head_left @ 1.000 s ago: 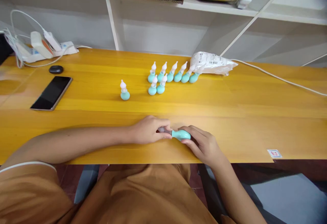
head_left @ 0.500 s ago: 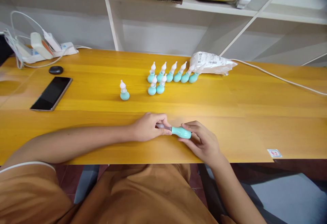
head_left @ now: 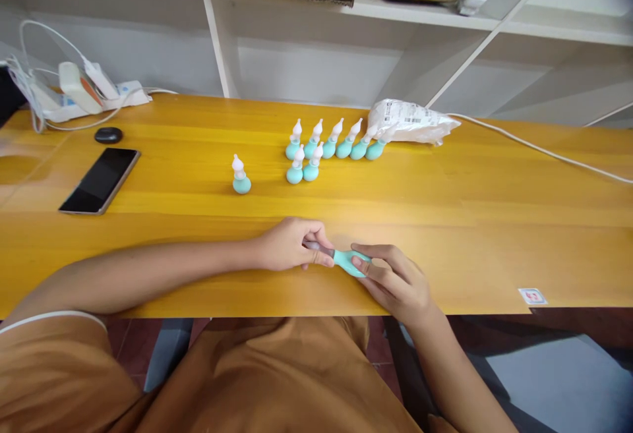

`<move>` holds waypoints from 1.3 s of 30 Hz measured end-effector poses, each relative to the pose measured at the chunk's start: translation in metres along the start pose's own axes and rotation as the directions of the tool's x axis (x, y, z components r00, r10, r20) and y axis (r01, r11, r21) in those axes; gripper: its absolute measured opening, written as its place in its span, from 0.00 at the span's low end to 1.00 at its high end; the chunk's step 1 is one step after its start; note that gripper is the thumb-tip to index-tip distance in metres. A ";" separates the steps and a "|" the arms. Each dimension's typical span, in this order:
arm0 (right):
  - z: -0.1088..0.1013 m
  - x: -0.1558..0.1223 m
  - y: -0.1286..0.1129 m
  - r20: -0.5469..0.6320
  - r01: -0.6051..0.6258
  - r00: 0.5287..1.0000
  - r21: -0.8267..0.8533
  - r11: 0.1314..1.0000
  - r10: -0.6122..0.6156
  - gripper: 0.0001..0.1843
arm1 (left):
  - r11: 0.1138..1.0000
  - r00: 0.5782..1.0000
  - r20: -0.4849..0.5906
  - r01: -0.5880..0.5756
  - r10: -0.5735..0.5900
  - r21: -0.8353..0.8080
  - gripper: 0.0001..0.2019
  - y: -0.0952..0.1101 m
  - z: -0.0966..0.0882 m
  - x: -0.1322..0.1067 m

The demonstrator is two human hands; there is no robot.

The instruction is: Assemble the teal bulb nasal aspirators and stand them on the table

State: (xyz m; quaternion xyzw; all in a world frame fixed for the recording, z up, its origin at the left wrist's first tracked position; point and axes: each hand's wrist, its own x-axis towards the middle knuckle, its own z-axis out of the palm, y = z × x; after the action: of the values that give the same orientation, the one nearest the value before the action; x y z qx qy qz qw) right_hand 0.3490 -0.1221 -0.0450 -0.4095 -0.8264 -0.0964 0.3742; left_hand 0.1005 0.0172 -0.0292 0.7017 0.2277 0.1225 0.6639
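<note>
Between my two hands, near the table's front edge, lies a nasal aspirator (head_left: 349,261) with a teal bulb and a translucent nozzle, held almost level. My left hand (head_left: 297,244) pinches the nozzle end between thumb and fingers. Around the bulb, the thumb and fingers of my right hand (head_left: 399,281) are closed, covering part of it. Farther back, several matching aspirators (head_left: 295,174) stand upright in two rows. One more aspirator (head_left: 241,183) stands apart from them, to the left.
A phone (head_left: 100,180) and a small black case (head_left: 108,135) lie at left, before a power strip (head_left: 126,93) with chargers. A white plastic package (head_left: 413,122) rests behind the rows. Its neighbour, a white cable (head_left: 539,149), runs right. Shelves (head_left: 316,57) rise at the back.
My right thumb has moved up onto the bulb, and the fingers have shifted their hold on it. The bulb end has dipped slightly toward me. The standing aspirators have stayed put.
</note>
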 end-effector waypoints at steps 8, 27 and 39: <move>0.000 0.003 -0.001 -0.063 0.044 0.997 -0.066 0.997 -0.049 0.20 | 0.997 0.999 0.026 -0.040 0.042 -0.062 0.22 -0.004 -0.002 0.003; 0.005 0.002 -0.003 0.039 -0.148 0.988 0.022 0.989 0.147 0.29 | 0.908 0.966 -0.067 -0.208 0.248 0.365 0.07 0.003 -0.002 -0.003; 0.003 0.004 -0.005 0.074 -0.241 0.968 -0.003 0.971 0.241 0.18 | 0.831 0.920 -0.042 -0.331 0.389 0.447 0.10 0.003 0.002 -0.009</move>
State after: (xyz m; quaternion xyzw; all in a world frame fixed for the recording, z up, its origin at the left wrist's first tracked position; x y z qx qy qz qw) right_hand 0.3420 -0.1217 -0.0438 -0.5091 -0.7842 -0.0326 0.3533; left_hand 0.0939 0.0112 -0.0255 0.8515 0.1558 0.2381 0.4406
